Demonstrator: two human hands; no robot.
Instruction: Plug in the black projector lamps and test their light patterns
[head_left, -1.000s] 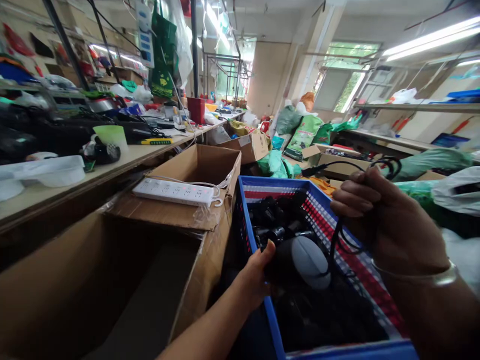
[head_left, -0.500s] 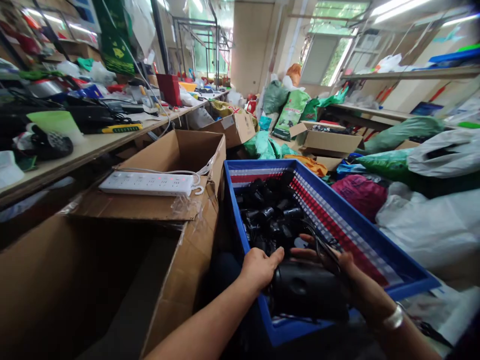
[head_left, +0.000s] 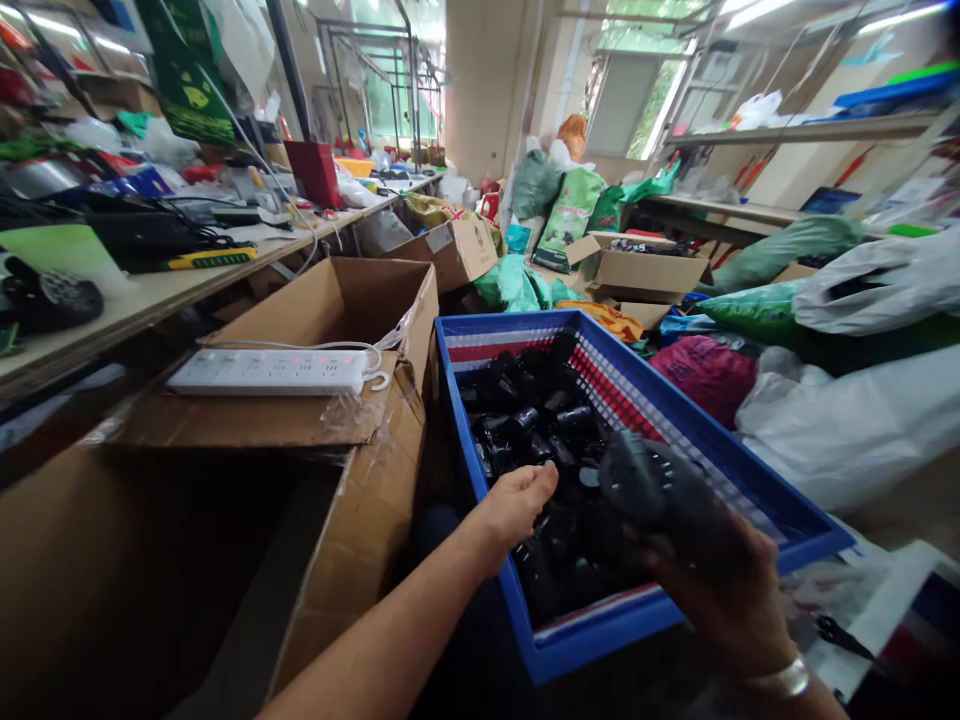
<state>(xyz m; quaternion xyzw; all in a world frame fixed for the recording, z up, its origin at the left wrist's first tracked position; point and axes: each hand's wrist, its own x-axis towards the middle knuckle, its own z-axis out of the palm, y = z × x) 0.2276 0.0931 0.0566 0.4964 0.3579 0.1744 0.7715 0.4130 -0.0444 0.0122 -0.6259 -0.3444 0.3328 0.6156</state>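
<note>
My right hand (head_left: 724, 595) is wrapped round a black, rounded cylindrical device (head_left: 671, 500), blurred by motion, held tilted over the near right side of a blue crate (head_left: 495, 625). One end of the device, with small pale marks, faces up and left. My left hand (head_left: 517, 505) hovers over the crate's left side, apart from the device. Its fingers are curled, with thumb and forefinger pressed together; whatever is in the pinch, if anything, cannot be made out. Beneath both hands lie several glossy black cylindrical parts (head_left: 574, 420) inside the crate.
Left of the crate stand open cardboard boxes (head_left: 390, 500), with a white power strip (head_left: 270, 371) on a flap. A cluttered workbench (head_left: 187, 290) runs along the left. White bags (head_left: 847, 420) and a magenta bag (head_left: 705, 380) crowd the right. Black scissors (head_left: 847, 635) lie at lower right.
The black device was lying level between both hands, with a cable by the right one. Now only my right hand has it, turned and raised to the right; my left hand has come off it.
</note>
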